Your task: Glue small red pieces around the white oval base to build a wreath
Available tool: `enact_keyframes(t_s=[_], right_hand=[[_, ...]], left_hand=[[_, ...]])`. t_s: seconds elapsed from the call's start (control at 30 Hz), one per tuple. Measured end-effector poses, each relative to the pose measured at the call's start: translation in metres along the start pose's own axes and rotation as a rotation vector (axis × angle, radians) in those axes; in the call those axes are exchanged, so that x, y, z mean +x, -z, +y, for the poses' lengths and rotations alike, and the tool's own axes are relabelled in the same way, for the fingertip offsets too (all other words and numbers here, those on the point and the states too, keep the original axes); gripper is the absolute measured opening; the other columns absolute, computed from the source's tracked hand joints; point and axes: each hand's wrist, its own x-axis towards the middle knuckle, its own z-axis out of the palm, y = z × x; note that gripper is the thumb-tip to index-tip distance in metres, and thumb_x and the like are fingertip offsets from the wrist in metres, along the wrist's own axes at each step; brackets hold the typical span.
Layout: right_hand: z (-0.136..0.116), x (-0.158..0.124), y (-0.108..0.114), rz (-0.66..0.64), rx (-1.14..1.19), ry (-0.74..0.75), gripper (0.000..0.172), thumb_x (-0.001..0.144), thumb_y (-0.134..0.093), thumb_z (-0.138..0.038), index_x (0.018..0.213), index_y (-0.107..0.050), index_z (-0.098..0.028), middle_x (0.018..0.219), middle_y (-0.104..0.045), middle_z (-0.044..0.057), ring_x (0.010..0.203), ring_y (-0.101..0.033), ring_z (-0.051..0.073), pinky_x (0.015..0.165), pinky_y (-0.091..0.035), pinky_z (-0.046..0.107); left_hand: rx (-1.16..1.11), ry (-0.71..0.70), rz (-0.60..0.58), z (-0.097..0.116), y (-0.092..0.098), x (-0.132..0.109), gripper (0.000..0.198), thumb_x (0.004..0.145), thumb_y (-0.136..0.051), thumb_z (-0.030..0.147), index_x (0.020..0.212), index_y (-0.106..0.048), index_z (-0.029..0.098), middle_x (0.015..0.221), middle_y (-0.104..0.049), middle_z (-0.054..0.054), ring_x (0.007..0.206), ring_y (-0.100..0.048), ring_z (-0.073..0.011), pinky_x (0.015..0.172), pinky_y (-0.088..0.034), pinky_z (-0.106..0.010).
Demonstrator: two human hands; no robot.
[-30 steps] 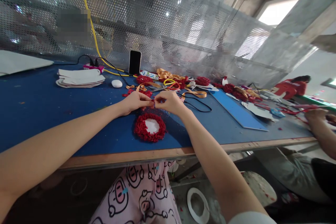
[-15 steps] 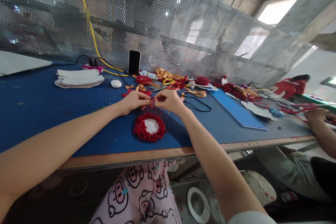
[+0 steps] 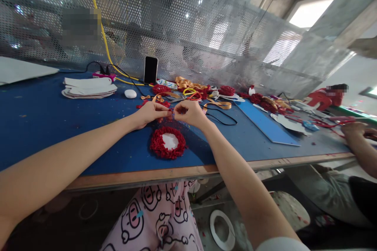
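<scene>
My left hand point(image 3: 149, 114) is closed in a pinch, and a tiny dark red bit shows at its fingertips. Close beside it, my right hand point(image 3: 190, 113) pinches too, with a small purplish glint at the fingers. What lies between the fingertips is too small to name. Both hands are just above the blue tabletop. Nearer to me lies a ruffled red ring point(image 3: 156, 143) around a white centre point(image 3: 170, 141), touched by neither hand. Red scraps point(image 3: 141, 104) lie behind and under my left hand. Scissors point(image 3: 178, 98) rest just beyond the fingers.
White cut sheets point(image 3: 90, 87) are stacked on the left, near a white rounded object point(image 3: 130, 93). A phone point(image 3: 150, 70) leans upright at the back. Orange ribbon point(image 3: 188, 83) and red coils point(image 3: 226, 90) line the rear. A blue board point(image 3: 265, 123) lies right; a co-worker's hand point(image 3: 355, 131) is beyond.
</scene>
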Motion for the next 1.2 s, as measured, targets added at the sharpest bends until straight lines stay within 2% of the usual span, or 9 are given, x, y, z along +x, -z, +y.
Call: enact_keyframes(t_s=[0.13,0.3,0.43,0.5,0.6,0.77,0.97,1.07,1.2], right_hand=[[-0.002,0.001,0.004,-0.043,-0.059,0.0,0.006,0.075,-0.058,-0.02,0.074,-0.062,-0.016,0.065,-0.058,-0.002,0.06,-0.048,0.01,0.059,-0.037,0.023],[-0.005,0.002,0.01,-0.044,-0.123,0.003,0.022,0.088,-0.041,-0.019,0.068,-0.049,-0.018,0.063,-0.049,-0.003,0.061,-0.042,0.01,0.06,-0.032,0.024],[-0.004,0.002,0.01,-0.056,-0.123,-0.018,0.037,0.093,-0.05,-0.034,0.06,-0.046,-0.018,0.057,-0.043,-0.004,0.056,-0.036,0.009,0.055,-0.027,0.025],[-0.003,0.001,0.01,-0.083,-0.095,0.001,0.033,0.091,-0.056,-0.035,0.064,-0.055,-0.017,0.058,-0.05,-0.003,0.056,-0.041,0.009,0.055,-0.031,0.024],[-0.006,0.0,0.011,-0.07,-0.039,0.032,0.018,0.089,-0.058,-0.027,0.083,-0.07,-0.015,0.074,-0.067,0.002,0.066,-0.055,0.012,0.062,-0.04,0.024],[-0.014,0.001,0.011,-0.041,0.106,0.007,0.026,0.09,-0.059,-0.03,0.107,-0.073,-0.016,0.097,-0.074,0.007,0.072,-0.061,0.013,0.063,-0.045,0.025],[-0.016,0.002,0.008,-0.069,0.148,-0.02,0.016,0.084,-0.066,-0.03,0.088,-0.074,-0.016,0.077,-0.071,0.003,0.068,-0.06,0.013,0.062,-0.045,0.024],[-0.014,0.002,0.006,0.01,0.117,-0.035,0.015,0.083,-0.066,-0.028,0.084,-0.073,-0.015,0.074,-0.069,0.003,0.065,-0.058,0.012,0.059,-0.044,0.024],[-0.006,0.004,0.004,0.096,0.006,0.04,0.01,0.081,-0.065,-0.023,0.082,-0.073,-0.016,0.073,-0.068,0.003,0.062,-0.055,0.011,0.059,-0.043,0.024]], left_hand=[[0.005,-0.015,-0.014,-0.002,0.001,0.002,0.043,0.056,-0.089,0.046,0.079,-0.076,0.012,0.069,-0.069,-0.003,0.052,-0.048,-0.0085,0.052,-0.04,-0.025],[-0.013,-0.027,-0.002,-0.002,0.0,0.001,0.041,0.055,-0.089,0.045,0.077,-0.075,0.013,0.07,-0.069,-0.003,0.056,-0.05,-0.0094,0.055,-0.042,-0.025],[-0.024,-0.017,-0.013,0.0,0.0,0.0,0.04,0.054,-0.091,0.042,0.073,-0.071,0.013,0.065,-0.064,0.0,0.054,-0.05,-0.0083,0.053,-0.041,-0.024],[-0.027,-0.015,-0.016,0.0,0.0,0.0,0.04,0.053,-0.091,0.042,0.071,-0.069,0.013,0.064,-0.063,0.001,0.053,-0.05,-0.0081,0.051,-0.04,-0.023],[-0.021,-0.013,-0.02,0.0,0.0,0.0,0.041,0.053,-0.091,0.043,0.07,-0.068,0.013,0.064,-0.063,0.0,0.053,-0.05,-0.0083,0.051,-0.04,-0.023],[0.007,-0.022,-0.049,0.001,0.0,0.0,0.041,0.053,-0.09,0.045,0.066,-0.068,0.013,0.065,-0.064,-0.001,0.054,-0.05,-0.0084,0.053,-0.041,-0.024],[0.048,-0.033,-0.044,0.0,0.0,0.0,0.042,0.054,-0.089,0.048,0.071,-0.071,0.014,0.065,-0.065,-0.001,0.055,-0.049,-0.0091,0.053,-0.04,-0.023],[0.032,-0.032,-0.035,0.0,0.0,0.0,0.042,0.058,-0.087,0.05,0.074,-0.073,0.014,0.065,-0.065,-0.001,0.053,-0.048,-0.0088,0.052,-0.04,-0.023],[0.0,-0.034,-0.036,-0.001,0.001,0.0,0.042,0.065,-0.082,0.054,0.078,-0.075,0.014,0.064,-0.065,-0.002,0.053,-0.048,-0.0094,0.052,-0.041,-0.024]])
